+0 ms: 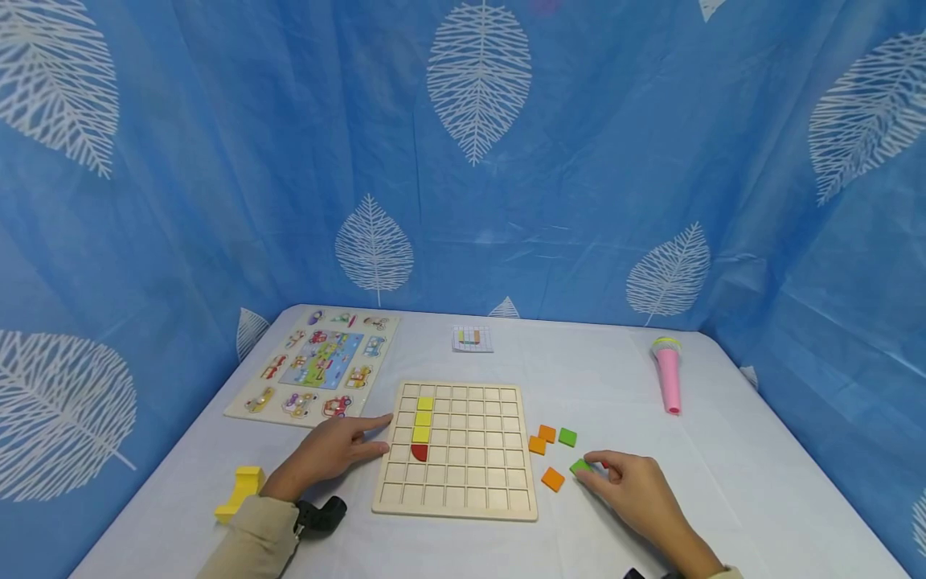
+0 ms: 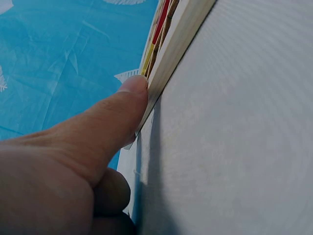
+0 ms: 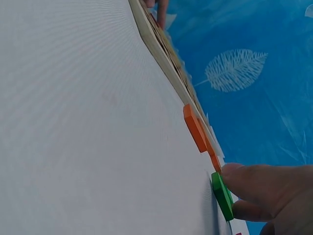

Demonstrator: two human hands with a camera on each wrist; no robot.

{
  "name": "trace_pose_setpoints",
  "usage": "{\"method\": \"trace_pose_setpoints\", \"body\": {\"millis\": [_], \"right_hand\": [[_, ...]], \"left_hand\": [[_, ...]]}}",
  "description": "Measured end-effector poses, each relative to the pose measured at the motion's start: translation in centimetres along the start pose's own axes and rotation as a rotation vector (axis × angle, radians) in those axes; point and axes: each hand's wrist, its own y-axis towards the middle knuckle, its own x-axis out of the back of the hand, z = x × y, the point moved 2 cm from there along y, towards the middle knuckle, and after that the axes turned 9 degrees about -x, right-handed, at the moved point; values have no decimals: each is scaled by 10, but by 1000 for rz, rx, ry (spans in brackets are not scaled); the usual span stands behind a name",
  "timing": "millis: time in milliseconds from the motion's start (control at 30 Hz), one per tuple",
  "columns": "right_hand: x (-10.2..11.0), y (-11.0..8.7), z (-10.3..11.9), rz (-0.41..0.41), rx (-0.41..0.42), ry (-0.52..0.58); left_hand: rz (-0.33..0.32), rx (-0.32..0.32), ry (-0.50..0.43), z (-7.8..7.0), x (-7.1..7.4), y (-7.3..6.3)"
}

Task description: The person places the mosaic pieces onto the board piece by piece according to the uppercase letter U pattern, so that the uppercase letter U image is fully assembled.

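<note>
My left hand [image 1: 333,449] touches the left edge of a wooden grid board [image 1: 456,512] with its thumb and index finger stretched out. In the left wrist view the thumb [image 2: 115,115] presses at the board's side. On the board, yellow square tiles [image 1: 423,418] stand in a column above a red quarter-round tile [image 1: 419,452]. Right of the board, my right hand [image 1: 637,490] pinches a green square tile [image 1: 579,466] between thumb and index finger; in the right wrist view this green tile [image 3: 222,197] is tilted at the fingertips. A bit of red shows behind those fingers.
Several orange tiles [image 1: 553,479] and another green tile [image 1: 567,437] lie between board and right hand. A pattern card [image 1: 473,338] sits behind the board. A vehicle puzzle [image 1: 289,378] and a yellow arched block [image 1: 242,492] are at left, a pink toy microphone [image 1: 669,378] at right.
</note>
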Motion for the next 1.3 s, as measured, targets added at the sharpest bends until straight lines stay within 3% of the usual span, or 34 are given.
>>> {"method": "trace_pose_setpoints", "body": {"millis": [167, 533, 1300], "right_hand": [[-1, 1, 0, 24, -13, -33], [0, 0, 0, -3, 24, -58], [-6, 0, 10, 17, 65, 5]], "left_hand": [[-8, -1, -9, -2, 1, -1], [-10, -3, -12, -2, 0, -1], [5, -17, -13, 0, 0, 0]]}}
